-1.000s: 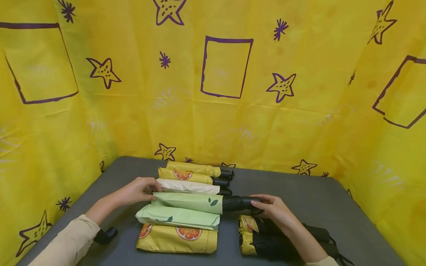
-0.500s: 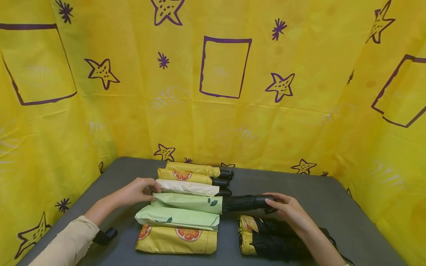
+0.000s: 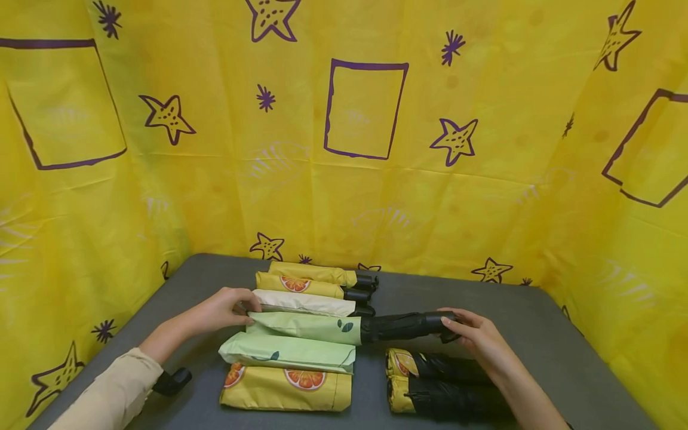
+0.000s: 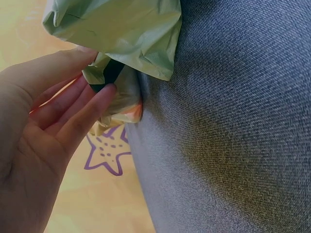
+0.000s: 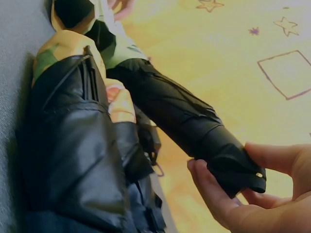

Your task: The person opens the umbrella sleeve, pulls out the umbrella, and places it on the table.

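By the right hand [image 3: 467, 328], the handle end of a black folded umbrella [image 3: 400, 326] is held between thumb and fingers. From this grip the umbrella extends to the left, and its other end is covered by a light green sleeve [image 3: 306, 328]. The end of this sleeve farthest from the right hand's grip is pinched by the left hand [image 3: 236, 307]. Just on the near side of the sleeve, a second green sleeve [image 3: 290, 352] is seen. The umbrella can be judged stiff along its length and moderately heavy, with a smooth handle which may slip a little; it is best taken there. The sleeve is probably light, soft and easily crumpled, so it is better pinched at its far end.
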`<move>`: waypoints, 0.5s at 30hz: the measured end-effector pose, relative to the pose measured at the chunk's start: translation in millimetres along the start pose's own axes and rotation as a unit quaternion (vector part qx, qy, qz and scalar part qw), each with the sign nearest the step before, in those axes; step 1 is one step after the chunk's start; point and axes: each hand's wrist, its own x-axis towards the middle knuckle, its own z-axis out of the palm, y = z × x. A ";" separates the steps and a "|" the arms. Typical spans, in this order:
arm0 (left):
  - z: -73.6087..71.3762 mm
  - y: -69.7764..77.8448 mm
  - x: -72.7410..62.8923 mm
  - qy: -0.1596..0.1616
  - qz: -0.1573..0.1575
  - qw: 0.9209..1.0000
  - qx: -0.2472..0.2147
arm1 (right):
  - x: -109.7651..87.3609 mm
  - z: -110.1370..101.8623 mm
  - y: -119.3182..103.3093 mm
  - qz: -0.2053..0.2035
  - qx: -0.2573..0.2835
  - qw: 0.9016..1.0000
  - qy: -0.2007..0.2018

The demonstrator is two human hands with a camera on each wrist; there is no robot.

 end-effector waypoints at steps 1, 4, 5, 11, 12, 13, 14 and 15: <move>-0.1 0.0 -0.2 0.000 -0.002 1.000 0.000 | -0.5 -2.2 -0.7 0.000 0.002 1.000 0.002; -0.9 -0.3 -1.2 0.002 -0.006 1.000 0.003 | -2.8 -11.1 -3.2 -0.003 0.002 1.000 0.003; -1.3 -0.5 -1.5 0.002 -0.007 1.000 0.003 | -3.7 -14.8 -4.0 -0.004 0.001 1.000 0.004; -2.0 -2.3 -2.1 0.005 -0.009 1.000 0.007 | -9.0 -43.2 -3.7 -0.018 0.018 1.000 0.018; -2.0 -2.6 -2.0 0.006 -0.009 1.000 0.007 | -10.1 -48.8 -2.1 -0.022 0.023 0.999 0.020; -1.9 -2.8 -1.8 0.006 -0.009 1.000 0.007 | -11.4 -54.4 -0.2 -0.027 0.027 0.999 0.020; -1.8 -3.1 -1.6 0.006 -0.009 1.000 0.008 | -12.7 -60.1 1.9 -0.033 0.029 0.999 0.020; -1.7 -3.3 -1.3 0.006 -0.009 1.000 0.009 | -14.3 -65.5 4.4 -0.036 0.030 0.999 0.021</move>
